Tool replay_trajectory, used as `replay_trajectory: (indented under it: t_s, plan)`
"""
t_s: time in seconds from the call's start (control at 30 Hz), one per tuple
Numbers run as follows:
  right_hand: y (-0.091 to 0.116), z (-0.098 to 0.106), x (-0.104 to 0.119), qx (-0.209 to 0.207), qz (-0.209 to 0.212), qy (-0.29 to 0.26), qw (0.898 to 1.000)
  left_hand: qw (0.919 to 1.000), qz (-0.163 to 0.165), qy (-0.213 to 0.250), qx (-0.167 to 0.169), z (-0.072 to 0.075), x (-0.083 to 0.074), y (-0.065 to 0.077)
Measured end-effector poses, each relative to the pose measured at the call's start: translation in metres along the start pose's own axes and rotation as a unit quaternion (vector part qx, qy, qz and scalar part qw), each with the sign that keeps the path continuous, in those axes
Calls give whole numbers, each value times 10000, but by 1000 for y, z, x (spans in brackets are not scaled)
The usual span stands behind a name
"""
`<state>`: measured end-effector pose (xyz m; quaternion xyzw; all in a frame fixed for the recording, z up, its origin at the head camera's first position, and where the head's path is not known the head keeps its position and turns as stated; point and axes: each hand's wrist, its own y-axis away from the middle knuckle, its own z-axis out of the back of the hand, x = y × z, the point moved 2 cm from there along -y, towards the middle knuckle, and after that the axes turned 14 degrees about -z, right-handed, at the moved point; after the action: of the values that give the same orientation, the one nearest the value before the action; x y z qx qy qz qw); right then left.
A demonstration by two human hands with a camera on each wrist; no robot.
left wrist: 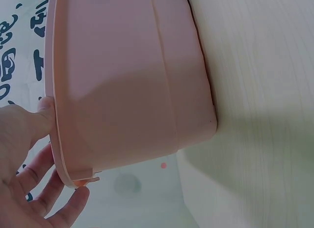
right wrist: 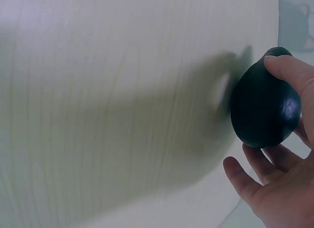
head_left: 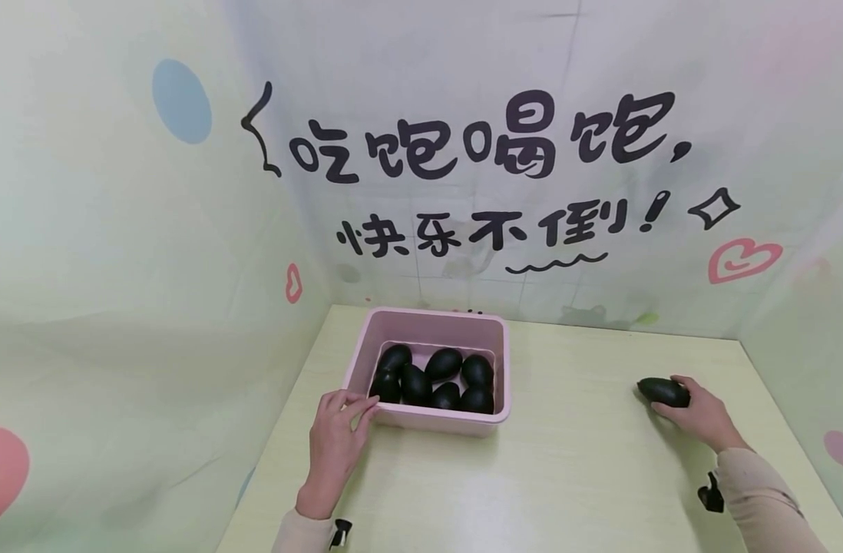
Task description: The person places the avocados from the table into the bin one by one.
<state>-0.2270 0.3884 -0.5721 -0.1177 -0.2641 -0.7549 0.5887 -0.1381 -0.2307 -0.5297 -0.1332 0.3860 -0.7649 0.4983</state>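
A pink plastic bin (head_left: 431, 418) stands on the table at the left, with several dark avocados (head_left: 416, 384) lying inside it. My left hand (head_left: 338, 438) holds the bin's near left corner. In the left wrist view the thumb presses the rim (left wrist: 58, 134) and the fingers reach round its other side. Far to the right, my right hand (head_left: 705, 415) grips a single dark avocado (head_left: 662, 392) between thumb and fingers. The right wrist view shows this avocado (right wrist: 265, 102) close to the tabletop; whether it touches the table I cannot tell.
The pale wooden table (head_left: 566, 461) spreads between the bin and my right hand. Behind it hangs a printed cloth backdrop (head_left: 463, 69) with large dark lettering, and similar cloth walls close off the left and right sides.
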Motion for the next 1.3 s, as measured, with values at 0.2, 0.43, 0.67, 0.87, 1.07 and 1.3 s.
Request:
replay_trajectory:
  t_s: [0.2,0.43,0.67,0.87,1.07,1.3]
  plan:
    - [1,0,1,-12,0,13,10000,10000,6,-2,1,1,-1,0]
    - [4,2,0,-76,-7,28,10000,10000,20,-8,4,2,-1,1]
    - [5,2,1,-189,68,0,9998,10000,-5,-10,1,1,-1,2]
    - [4,3,8,-402,365,-55,9985,10000,-10,-33,-22,2,-1,2]
    - [3,4,12,-355,460,59,9983,10000,13,-5,-6,2,-1,2]
    - [3,3,8,-324,371,138,9987,10000,-1,35,-34,1,-1,2]
